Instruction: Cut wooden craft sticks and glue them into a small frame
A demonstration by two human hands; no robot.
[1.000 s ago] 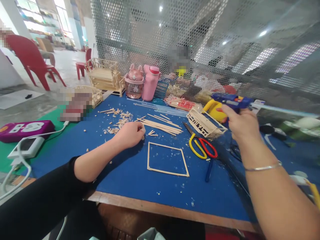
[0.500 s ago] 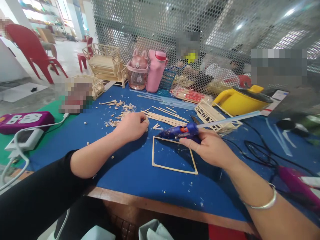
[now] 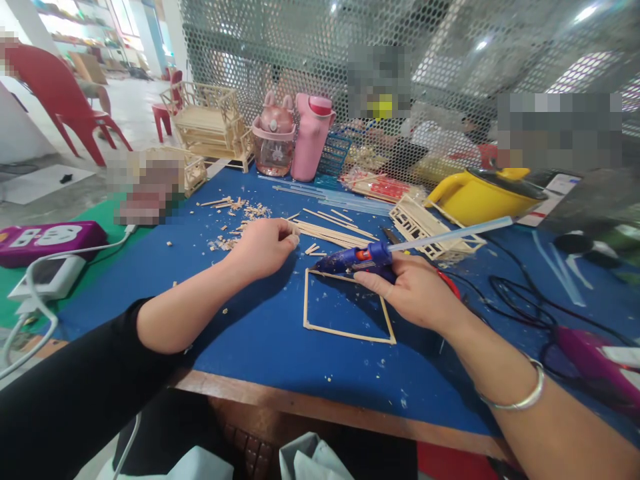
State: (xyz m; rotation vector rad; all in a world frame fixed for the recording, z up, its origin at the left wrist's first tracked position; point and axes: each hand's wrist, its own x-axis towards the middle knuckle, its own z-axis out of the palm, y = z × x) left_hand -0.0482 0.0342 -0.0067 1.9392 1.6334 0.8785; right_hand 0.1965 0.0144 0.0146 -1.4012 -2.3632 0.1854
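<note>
My right hand [image 3: 415, 290] grips a blue glue gun [image 3: 357, 259] with a clear glue stick out its back. Its nozzle points left at the top left corner of a square frame of thin wooden sticks [image 3: 345, 331] lying flat on the blue table top [image 3: 260, 333]. My left hand [image 3: 264, 245] rests curled on the table just left of that corner, with a small stick end showing at its fingertips. A bundle of long wooden sticks [image 3: 330, 235] lies just behind both hands.
A stick model [image 3: 425, 233] and yellow pot [image 3: 480, 197] stand behind the right hand. Pink bottles [image 3: 295, 143], stick furniture [image 3: 210, 127] and a mesh screen [image 3: 400, 80] line the back. Wood scraps [image 3: 235, 227], a purple power strip [image 3: 47, 240] and black cables [image 3: 530, 300] surround.
My right hand brought the glue gun from the far right down to the frame's top edge, then shifted slightly left. The left hand stayed nearly still.
</note>
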